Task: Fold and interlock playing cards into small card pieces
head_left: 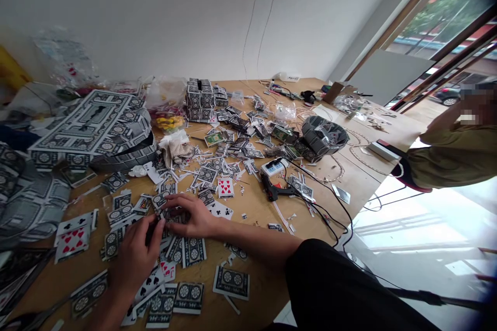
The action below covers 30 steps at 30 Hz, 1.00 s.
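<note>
My left hand (137,248) and my right hand (194,220) meet over the cards at the left front of the table. Both have their fingers closed around a dark, patterned playing card (160,200), partly hidden by the fingers. Just under them lie more cards with the same wheel-patterned backs (194,251). Face-up cards with red hearts (73,240) rest left of my left hand. Beyond my right hand is another hearts card (225,187). Single back-up cards (232,283) lie nearer to me.
A glue gun (276,190) with black cables lies beside a white power strip (272,167). Further back stand a box covered in cards (93,119), a card-covered block (200,98) and a ring-shaped card piece (324,134). Scissors (37,318) lie front left. A person (450,150) sits at right.
</note>
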Motion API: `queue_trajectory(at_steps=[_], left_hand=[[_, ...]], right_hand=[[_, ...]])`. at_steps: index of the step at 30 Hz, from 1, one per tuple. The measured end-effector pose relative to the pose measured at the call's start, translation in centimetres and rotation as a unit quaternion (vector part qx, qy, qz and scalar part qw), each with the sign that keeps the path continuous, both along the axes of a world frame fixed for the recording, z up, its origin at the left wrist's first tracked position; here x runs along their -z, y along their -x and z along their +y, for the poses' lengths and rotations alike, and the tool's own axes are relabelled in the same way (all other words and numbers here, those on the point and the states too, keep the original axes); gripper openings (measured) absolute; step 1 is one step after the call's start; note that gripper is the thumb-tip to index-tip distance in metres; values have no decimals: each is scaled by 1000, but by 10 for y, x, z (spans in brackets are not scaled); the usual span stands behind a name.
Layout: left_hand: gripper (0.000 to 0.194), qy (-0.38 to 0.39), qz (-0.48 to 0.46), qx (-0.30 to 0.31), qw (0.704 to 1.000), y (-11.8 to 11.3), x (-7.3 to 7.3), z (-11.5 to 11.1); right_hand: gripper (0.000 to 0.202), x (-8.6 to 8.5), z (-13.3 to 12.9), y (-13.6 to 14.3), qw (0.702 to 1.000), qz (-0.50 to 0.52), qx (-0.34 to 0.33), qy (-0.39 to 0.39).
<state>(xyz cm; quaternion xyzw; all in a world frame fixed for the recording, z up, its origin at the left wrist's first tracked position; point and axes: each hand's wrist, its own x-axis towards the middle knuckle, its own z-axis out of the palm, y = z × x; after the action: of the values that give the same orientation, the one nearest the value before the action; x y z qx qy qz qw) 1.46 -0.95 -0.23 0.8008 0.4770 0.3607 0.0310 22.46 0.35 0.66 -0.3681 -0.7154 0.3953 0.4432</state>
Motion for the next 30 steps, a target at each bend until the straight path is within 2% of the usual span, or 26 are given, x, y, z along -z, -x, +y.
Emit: queue_trajectory(at_steps=[7,12,22,30], left_hand=[[28,-18,7,13,1000,0,0,0],[28,-27,5,12,1000,0,-1,-1],[28,-6,-13,29,999,0,0,-2],[30,-47,4,31,998,-2,-5,-1]], right_hand=[[42,5,1,0,1000,-3,1,-20],[47,5,0,0,1000,-6,-5,2],[43,6,-1,-1,1000,-10,0,-15],[45,7,0,0,999,-14,-4,-44]])
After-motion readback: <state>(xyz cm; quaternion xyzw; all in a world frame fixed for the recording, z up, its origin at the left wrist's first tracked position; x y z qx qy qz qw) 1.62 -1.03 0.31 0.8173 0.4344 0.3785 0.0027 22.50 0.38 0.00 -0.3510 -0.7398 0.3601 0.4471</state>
